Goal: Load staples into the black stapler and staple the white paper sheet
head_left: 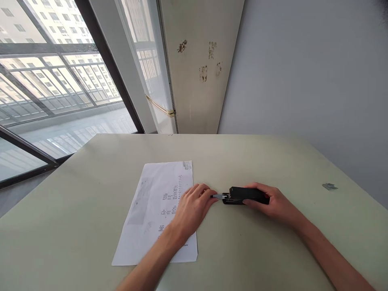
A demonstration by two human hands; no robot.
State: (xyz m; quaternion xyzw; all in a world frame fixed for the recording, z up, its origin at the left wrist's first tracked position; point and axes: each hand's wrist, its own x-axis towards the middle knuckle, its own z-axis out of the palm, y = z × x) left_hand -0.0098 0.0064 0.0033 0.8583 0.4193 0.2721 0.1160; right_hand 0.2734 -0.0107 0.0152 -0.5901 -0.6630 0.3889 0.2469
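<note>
across a pale green counter point(273, 250), a person's two bare hands are meeting at a black stapler point(247, 195), which is lying near the middle, just right of a printed paper point(145, 238). the right hand point(274, 204) is wrapping the stapler's body from the right, its grip holding the black casing with the thumb along the near side and the fingers along the far side. the left hand point(195, 204) is facing it, its forearm crossing over the paper, its grip narrow as thumb and fingertips are pinching a grey strip point(218, 196) that is jutting from the stapler's left end. beneath the left wrist, the paper is lying flat, its dark print and a broad grey patch showing. well apart to the right, a small grey scrap point(329, 186) is resting on the counter. behind, a tall beige panel point(194, 101) is bearing brown blotches, with a gold-coloured handle point(160, 106) at its left; a plain bluish-grey wall point(297, 72) is rising to the right, and at left a window point(60, 83) is giving onto a railing and pale buildings.
</note>
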